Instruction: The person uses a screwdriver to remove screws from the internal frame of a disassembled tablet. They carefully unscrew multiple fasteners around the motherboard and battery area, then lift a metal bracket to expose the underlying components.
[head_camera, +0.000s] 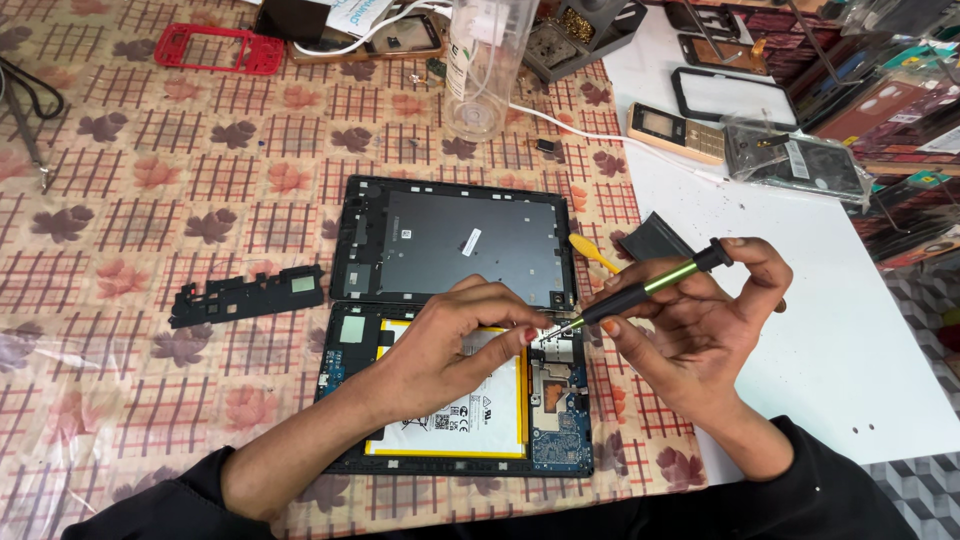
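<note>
With the right hand (700, 320) pinching the green-and-black screwdriver (645, 287) and the left hand (450, 345) fingertips pressed together at its tip over the opened tablet (455, 390) at the worktop's six o'clock, a slip could gouge the battery (480, 410).

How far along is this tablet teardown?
Done: the tablet lies opened, its screen panel folded back, and a black bracket sits off to the side. In hand: the right hand sets a screwdriver beside the battery; the left hand steadies. Left: battery and circuit board remain inside.
</note>
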